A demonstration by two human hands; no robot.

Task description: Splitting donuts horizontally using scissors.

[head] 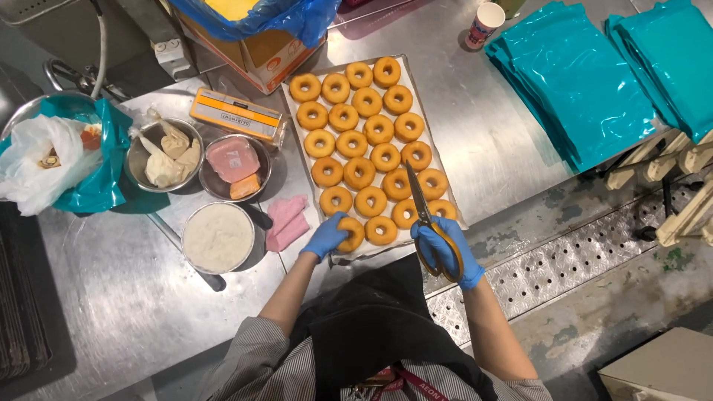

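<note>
steel worktop [490, 141], perforated grate [564, 260]

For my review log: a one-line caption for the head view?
Left hand grips a doughnut on the tray; right hand holds scissors.

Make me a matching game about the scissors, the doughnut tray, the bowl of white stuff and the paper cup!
Things:
1. scissors
2. doughnut at the tray's near corner
3. bowl of white batter
4. paper cup

Places:
A. under the left hand
B. far edge of the counter
C. in the right hand
D. left of the pink cloth

Pairs: 1-C, 2-A, 3-D, 4-B
</note>
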